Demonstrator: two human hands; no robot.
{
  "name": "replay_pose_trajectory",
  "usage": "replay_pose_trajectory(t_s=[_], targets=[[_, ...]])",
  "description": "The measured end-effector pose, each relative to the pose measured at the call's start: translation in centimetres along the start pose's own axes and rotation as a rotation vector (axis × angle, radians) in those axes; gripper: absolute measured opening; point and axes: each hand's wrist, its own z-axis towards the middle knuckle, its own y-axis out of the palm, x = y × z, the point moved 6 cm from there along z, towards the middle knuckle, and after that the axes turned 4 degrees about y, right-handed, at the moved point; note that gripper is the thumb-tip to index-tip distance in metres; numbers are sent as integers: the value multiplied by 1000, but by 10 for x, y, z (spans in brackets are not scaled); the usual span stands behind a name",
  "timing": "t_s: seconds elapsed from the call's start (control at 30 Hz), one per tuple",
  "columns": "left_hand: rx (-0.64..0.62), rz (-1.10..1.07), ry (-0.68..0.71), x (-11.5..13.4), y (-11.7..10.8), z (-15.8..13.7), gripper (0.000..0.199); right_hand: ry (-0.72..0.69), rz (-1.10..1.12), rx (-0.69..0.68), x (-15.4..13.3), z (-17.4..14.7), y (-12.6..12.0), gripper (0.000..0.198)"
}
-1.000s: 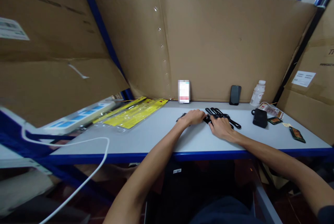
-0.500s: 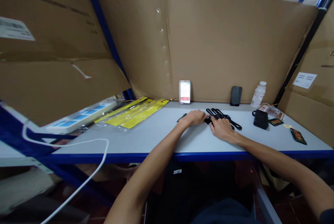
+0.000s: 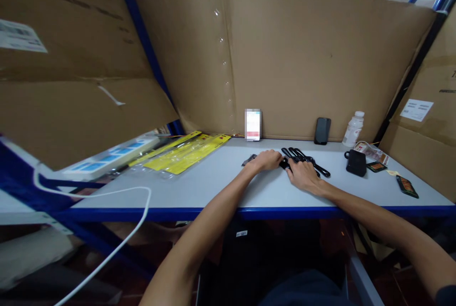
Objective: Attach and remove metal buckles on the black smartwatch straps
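Note:
Over the grey tabletop (image 3: pixel 199 187), my left hand (image 3: pixel 269 159) is closed with curled fingers on the left end of a small black piece (image 3: pixel 284 164). My right hand (image 3: pixel 302 175) grips the same piece from the right, fingers bent. Most of it is hidden under the fingers, so its kind does not show. Just beyond my right hand lies a loose bunch of shiny black handle-like items (image 3: pixel 302 155), several in number. A small dark flat item (image 3: pixel 249 159) pokes out left of my left hand.
Yellow-backed clear packages (image 3: pixel 188 154) lie left, beside a white-and-blue box (image 3: pixel 110 158). A lit phone (image 3: pixel 253 125), a dark phone (image 3: pixel 322 131) and a bottle (image 3: pixel 352 130) stand at the back. Right are a black case (image 3: pixel 355 162), dark packets (image 3: pixel 407 186) and cardboard walls (image 3: pixel 320 59).
Both hands stay in nearly the same place on the black piece. The view has shifted very slightly; nothing else visibly differs.

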Motion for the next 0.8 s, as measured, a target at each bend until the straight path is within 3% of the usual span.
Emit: replay_pose_trajectory(t_s=[0.17, 0.37, 0.57, 0.8], targets=[[-50, 7, 35, 0, 0, -2, 28, -1, -12, 8, 0, 1, 1, 42], [-9, -33, 13, 0, -5, -2, 49, -6, -16, 7, 0, 1, 2, 44], [-62, -25, 54, -3, 1, -1, 25, -3, -10, -13, 0, 1, 2, 42], [-25, -45, 40, -1, -2, 1, 42, -1, -14, 0, 0, 2, 3, 41]])
